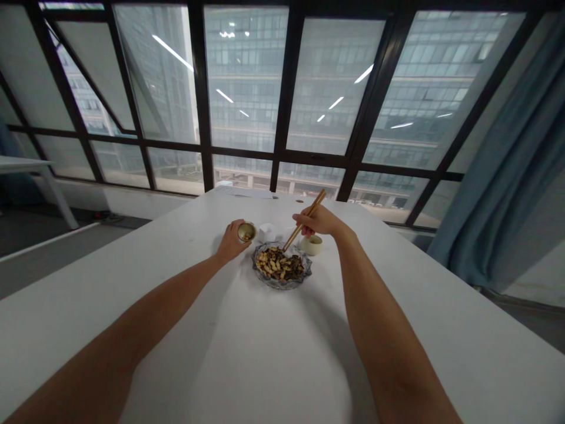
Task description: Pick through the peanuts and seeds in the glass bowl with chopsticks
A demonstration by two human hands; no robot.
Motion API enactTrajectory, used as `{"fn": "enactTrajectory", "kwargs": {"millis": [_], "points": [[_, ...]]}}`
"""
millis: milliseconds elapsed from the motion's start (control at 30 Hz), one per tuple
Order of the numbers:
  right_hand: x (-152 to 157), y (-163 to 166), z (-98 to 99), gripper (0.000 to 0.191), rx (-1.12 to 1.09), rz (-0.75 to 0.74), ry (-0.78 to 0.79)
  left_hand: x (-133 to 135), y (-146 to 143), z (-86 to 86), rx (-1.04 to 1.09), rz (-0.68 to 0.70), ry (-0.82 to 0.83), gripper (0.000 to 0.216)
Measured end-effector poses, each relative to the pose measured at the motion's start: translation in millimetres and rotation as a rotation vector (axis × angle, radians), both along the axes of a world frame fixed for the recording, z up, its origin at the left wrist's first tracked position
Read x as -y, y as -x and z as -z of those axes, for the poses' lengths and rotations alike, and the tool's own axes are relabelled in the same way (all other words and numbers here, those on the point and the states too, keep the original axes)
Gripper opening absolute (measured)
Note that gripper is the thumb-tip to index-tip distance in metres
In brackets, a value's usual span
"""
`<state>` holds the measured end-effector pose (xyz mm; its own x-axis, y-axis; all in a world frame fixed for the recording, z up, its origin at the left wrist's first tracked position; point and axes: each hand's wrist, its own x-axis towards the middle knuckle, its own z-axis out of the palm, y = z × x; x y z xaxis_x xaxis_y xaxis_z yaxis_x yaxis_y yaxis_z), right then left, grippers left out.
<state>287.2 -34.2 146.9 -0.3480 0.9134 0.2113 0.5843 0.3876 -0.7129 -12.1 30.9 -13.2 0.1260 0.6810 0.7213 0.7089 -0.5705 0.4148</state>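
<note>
Right hand (318, 220): fingers clamped on a pair of chopsticks (291, 238). Left hand (230, 242): fingers wrapped round a small cup (244, 228), a few bits inside; can't tell if its base touches the desk (247, 353). Chopstick tips sit at the far side of the glass bowl (282, 285), by the dried pieces (276, 265) — too small to see whether they grip one. To do it well, I'd pinch one piece mid-length, light squeeze, tips level, and hold the cup near the rim. Chopsticks' long axis slants — butts up and right, tips down-left into the bowl. Cup mouth faces up and back toward the wearer. Pale cup (311, 249) stands just right of the bowl.
</note>
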Motion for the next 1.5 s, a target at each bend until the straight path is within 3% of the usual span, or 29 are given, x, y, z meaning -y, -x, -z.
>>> {"fn": "enactTrajectory", "kwargs": {"millis": [267,633,1167,1267,1367,1500], "points": [[8,-3,-10.7,0.046,-0.187,-0.046,-0.042,0,2,0.1,-0.033,0.007,0.009,0.069],[13,-1,-16.3,0.039,-0.055,-0.009,-0.070,-9,4,6.6,0.037,-0.045,0.081,0.073],[18,-4,-17.0,0.036,-0.026,0.031,-0.112,-19,10,5.7,0.157,-0.161,0.347,0.070],[18,-5,-18.0,0.035,-0.027,0.059,-0.110,-27,11,0.3,0.079,-0.226,0.368,0.074],[18,-8,-18.9,0.036,-0.028,0.065,-0.128,-32,2,-13.1,-0.075,-0.276,0.275,0.081],[18,-13,-20.2,0.038,-0.014,0.063,-0.164,-36,-29,-34.7,-0.282,-0.158,0.214,0.076]]}}
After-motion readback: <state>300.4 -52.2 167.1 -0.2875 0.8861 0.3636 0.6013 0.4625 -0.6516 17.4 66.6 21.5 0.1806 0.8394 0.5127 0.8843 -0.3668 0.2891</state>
